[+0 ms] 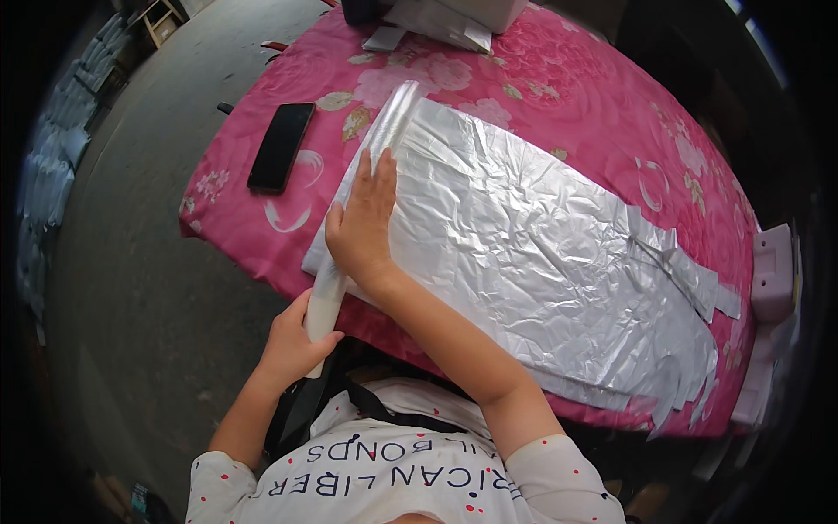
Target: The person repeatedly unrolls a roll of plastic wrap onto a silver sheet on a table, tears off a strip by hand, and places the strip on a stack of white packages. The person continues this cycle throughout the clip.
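Observation:
A stack of silvery, wrinkled plastic film lies across the table, its right end cut into ragged strips and flaps. Along its left edge runs a pale tube, with a shiny rolled part of film around its far length. My left hand is wrapped around the bare near end of the tube, which sticks out past the table's front edge. My right hand lies with outstretched fingers on the rolled film, pressing on it from above. The part of the roll under that palm is hidden.
A pink flowered cloth covers the table. A black phone lies left of the roll. White boxes or packets stand at the far edge. A pale pink plastic object is by the right edge. Stacked bundles line the far left.

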`<act>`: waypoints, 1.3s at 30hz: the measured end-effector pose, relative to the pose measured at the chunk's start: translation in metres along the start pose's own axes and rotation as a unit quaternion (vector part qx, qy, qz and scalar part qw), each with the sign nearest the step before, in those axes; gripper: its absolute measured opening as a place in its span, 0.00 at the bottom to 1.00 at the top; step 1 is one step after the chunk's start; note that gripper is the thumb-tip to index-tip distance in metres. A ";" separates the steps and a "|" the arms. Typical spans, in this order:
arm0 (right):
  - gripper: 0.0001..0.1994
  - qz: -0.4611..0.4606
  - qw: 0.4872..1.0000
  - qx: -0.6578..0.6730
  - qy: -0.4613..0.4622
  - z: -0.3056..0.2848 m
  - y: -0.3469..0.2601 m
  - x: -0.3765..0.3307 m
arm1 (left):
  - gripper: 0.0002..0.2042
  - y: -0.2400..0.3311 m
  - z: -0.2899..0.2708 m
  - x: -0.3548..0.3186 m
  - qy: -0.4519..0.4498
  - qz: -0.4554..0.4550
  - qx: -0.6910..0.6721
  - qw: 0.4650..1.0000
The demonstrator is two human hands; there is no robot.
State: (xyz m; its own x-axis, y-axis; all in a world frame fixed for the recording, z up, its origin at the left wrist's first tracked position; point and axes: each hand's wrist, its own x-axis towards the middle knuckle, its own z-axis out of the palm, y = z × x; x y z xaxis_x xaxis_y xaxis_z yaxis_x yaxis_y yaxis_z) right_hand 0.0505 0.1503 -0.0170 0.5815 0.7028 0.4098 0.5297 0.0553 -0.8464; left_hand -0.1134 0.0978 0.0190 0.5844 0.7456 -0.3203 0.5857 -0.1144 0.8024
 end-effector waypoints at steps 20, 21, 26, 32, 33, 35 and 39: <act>0.32 0.283 0.739 0.609 -0.044 -0.165 -0.009 -0.028 | 0.18 0.074 0.063 0.007 -0.367 -0.112 -0.396 0.834; 0.32 0.285 0.738 0.610 -0.047 -0.166 -0.010 -0.030 | 0.18 0.074 0.064 0.008 -0.376 -0.112 -0.400 0.829; 0.31 0.291 0.767 0.571 -0.019 -0.169 -0.008 -0.033 | 0.21 0.072 0.069 0.022 -0.413 -0.087 -0.399 0.814; 0.27 0.299 0.839 0.454 0.019 -0.152 0.001 -0.057 | 0.22 0.061 0.097 0.032 -0.149 0.053 -0.232 0.960; 0.27 0.310 0.836 0.453 0.014 -0.153 0.000 -0.057 | 0.24 0.060 0.100 0.032 -0.116 0.064 -0.217 0.967; 0.28 0.333 0.828 0.452 0.003 -0.155 0.000 -0.056 | 0.23 0.056 0.092 0.034 -0.200 -0.005 -0.295 0.934; 0.30 0.380 0.794 0.475 -0.015 -0.159 0.006 -0.047 | 0.22 0.060 0.085 0.031 -0.271 -0.119 -0.397 0.869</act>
State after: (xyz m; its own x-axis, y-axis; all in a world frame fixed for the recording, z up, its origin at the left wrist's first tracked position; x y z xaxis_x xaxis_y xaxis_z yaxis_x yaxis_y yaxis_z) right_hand 0.1240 0.0049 0.0126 0.4873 0.8052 -0.3380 -0.6796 0.1067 -0.7258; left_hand -0.0122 0.0584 0.0143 0.8051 0.2425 -0.5413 0.2792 0.6503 0.7065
